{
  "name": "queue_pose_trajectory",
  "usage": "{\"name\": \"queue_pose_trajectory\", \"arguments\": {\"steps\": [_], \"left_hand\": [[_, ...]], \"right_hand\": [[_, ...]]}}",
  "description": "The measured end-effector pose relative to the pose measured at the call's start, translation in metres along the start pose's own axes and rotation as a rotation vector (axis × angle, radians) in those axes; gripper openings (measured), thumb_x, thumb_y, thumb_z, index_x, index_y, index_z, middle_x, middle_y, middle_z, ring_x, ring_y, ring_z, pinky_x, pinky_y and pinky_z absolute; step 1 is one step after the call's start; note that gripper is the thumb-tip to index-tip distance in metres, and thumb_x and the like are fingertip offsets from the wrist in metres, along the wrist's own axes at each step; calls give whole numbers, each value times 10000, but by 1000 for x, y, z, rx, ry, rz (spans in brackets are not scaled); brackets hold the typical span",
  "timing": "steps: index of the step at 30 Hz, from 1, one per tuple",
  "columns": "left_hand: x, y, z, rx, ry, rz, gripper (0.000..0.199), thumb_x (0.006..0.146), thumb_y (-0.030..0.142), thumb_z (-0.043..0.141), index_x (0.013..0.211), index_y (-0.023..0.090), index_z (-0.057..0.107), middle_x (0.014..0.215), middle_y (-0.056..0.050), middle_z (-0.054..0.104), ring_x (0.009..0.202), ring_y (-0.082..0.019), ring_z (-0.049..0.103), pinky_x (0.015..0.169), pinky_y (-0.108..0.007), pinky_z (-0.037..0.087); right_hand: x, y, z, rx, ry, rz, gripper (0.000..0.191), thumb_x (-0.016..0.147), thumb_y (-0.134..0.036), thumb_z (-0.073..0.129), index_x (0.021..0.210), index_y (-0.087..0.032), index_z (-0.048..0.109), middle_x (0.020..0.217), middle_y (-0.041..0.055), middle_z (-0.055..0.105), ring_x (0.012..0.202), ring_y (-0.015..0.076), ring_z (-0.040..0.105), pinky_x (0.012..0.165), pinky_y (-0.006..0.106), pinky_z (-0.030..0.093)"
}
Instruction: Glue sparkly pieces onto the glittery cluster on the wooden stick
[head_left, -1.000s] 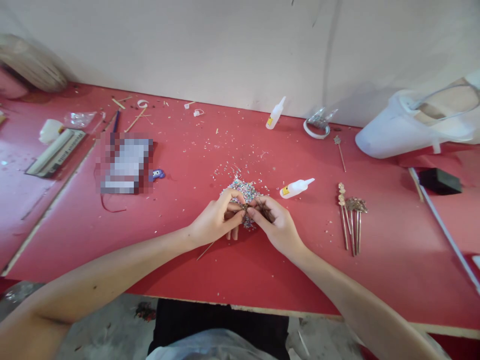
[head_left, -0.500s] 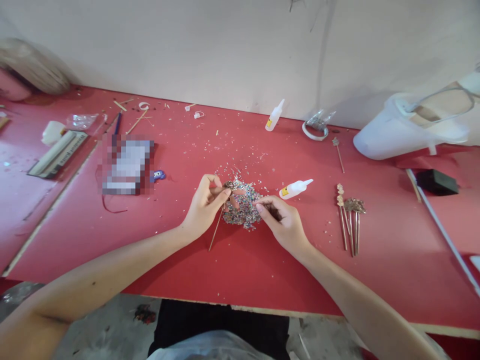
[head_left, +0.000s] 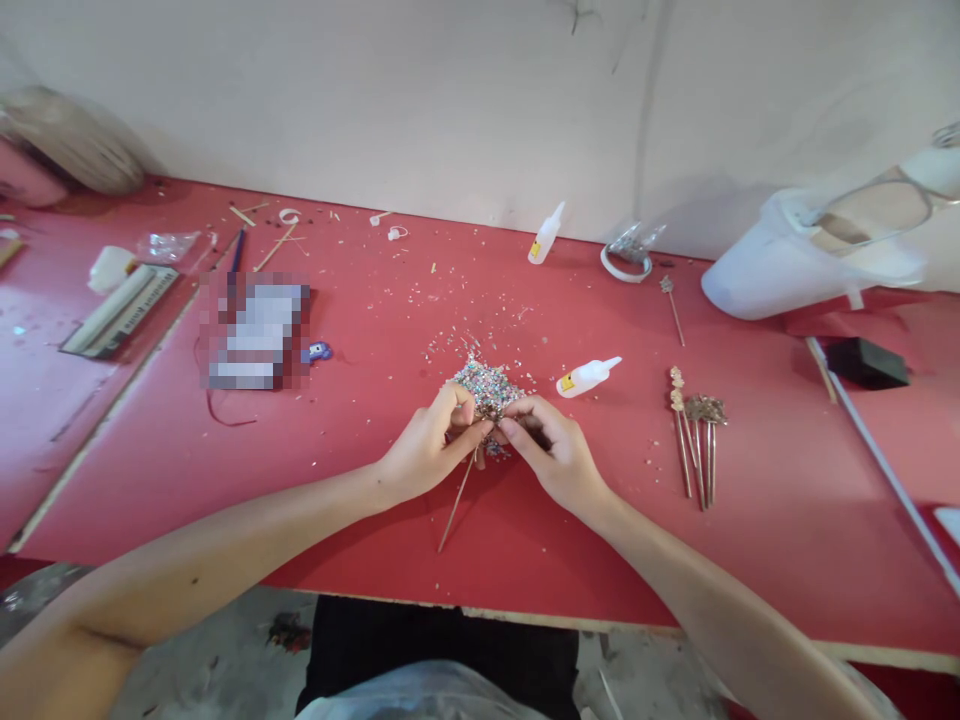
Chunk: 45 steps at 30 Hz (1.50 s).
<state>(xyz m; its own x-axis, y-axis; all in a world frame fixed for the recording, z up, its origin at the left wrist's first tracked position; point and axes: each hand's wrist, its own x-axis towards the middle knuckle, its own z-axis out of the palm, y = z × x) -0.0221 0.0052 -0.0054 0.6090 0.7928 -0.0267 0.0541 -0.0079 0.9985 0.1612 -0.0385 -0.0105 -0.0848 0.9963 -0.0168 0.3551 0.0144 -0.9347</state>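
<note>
My left hand [head_left: 431, 445] is closed in a pinch on the ornate head of a thin brown stick [head_left: 456, 510]. The stick slants down toward the table's front edge. My right hand [head_left: 556, 448] has its thumb and fingertips pinched right at that head, meeting the left fingertips; anything tiny between them is too small to make out. Under and behind both hands spreads a pile of multicoloured glittery stones [head_left: 487, 378]. A white squeeze bottle with a yellow label [head_left: 589, 377] lies just beyond my right hand.
Several similar ornate sticks [head_left: 703, 450] lie on the right, and a single one [head_left: 675, 315] behind them. Farther back are a second squeeze bottle [head_left: 545, 235], a white ring [head_left: 626, 268] and a white bucket [head_left: 780, 260]. A black block [head_left: 866, 362] and a pixelated item [head_left: 259, 335] flank the workspace.
My left hand has brought the stick right and a little toward me. My right hand has moved slightly left, from the stone pile to the stick's head, so the fingertips now meet.
</note>
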Motion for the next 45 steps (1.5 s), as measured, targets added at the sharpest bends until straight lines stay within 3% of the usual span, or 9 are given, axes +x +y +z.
{"name": "queue_pose_trajectory", "arguments": {"steps": [8, 11, 13, 17, 20, 25, 31, 35, 45], "left_hand": [[-1, 0, -6, 46, -1, 38, 177, 922, 328, 519, 889, 211, 391, 625, 31, 625, 579, -139, 648, 558, -246, 490], [5, 0, -16, 172, 36, 104, 195, 971, 340, 418, 895, 188, 514, 721, -23, 677, 648, -137, 653, 620, -258, 513], [10, -1, -23, 387, 10, 216, 259, 969, 320, 429, 841, 178, 605, 796, -54, 697, 736, -154, 659, 688, -282, 521], [16, -3, -28, 664, -244, 619, 176, 929, 247, 507, 908, 180, 668, 1036, -96, 709, 1114, -227, 603, 986, -395, 456], [13, -4, -26, 879, -468, 722, 229, 939, 218, 469, 1077, 200, 651, 1291, -89, 601, 1350, -230, 394, 1150, -445, 267], [11, -9, -22, 1048, -428, 677, 397, 950, 363, 461, 1274, 152, 552, 1370, -104, 532, 1412, -259, 265, 1187, -485, 120], [15, -12, -27, 1192, -284, 548, 574, 969, 461, 367, 1441, 137, 334, 1515, -111, 314, 1425, -255, 229, 1181, -482, 76], [18, -14, -34, 1250, -164, 430, 657, 960, 508, 347, 1455, 80, 287, 1509, -184, 293, 1420, -274, 239, 1170, -493, 77], [16, -14, -32, 1222, -306, 517, 687, 931, 580, 344, 1473, 166, 262, 1529, -114, 277, 1428, -253, 220, 1169, -479, 23]], "right_hand": [[0, -4, -3, 52, -19, 3, 177, 907, -351, 520, 810, -205, 539, 640, -24, 533, 565, 111, 478, 538, 236, 371], [-2, -4, -6, 69, 10, -37, 198, 899, -355, 527, 770, -206, 505, 598, -40, 450, 525, 103, 409, 504, 236, 336], [-3, -3, -8, 76, 22, -68, 201, 892, -359, 534, 765, -207, 500, 584, -48, 409, 509, 100, 368, 486, 237, 311], [-5, -3, -11, 94, 37, -104, 187, 893, -341, 531, 765, -207, 501, 574, -57, 379, 493, 95, 329, 470, 236, 278], [-6, -3, -12, 100, 35, -119, 196, 896, -329, 529, 747, -207, 491, 572, -58, 379, 491, 92, 328, 471, 234, 276], [-6, -2, -10, 72, 29, -103, 212, 894, -356, 525, 747, -205, 496, 580, -50, 391, 505, 99, 341, 483, 240, 296], [-5, 0, -11, 60, 28, -85, 211, 894, -368, 529, 759, -207, 503, 583, -50, 384, 506, 99, 338, 487, 242, 293], [-4, 1, -12, 53, 50, -78, 231, 894, -379, 530, 744, -208, 491, 568, -57, 358, 496, 96, 320, 475, 239, 272], [-1, 5, -14, 62, 91, -65, 241, 888, -393, 542, 749, -199, 510, 573, -54, 383, 491, 88, 322, 466, 233, 271]]}}
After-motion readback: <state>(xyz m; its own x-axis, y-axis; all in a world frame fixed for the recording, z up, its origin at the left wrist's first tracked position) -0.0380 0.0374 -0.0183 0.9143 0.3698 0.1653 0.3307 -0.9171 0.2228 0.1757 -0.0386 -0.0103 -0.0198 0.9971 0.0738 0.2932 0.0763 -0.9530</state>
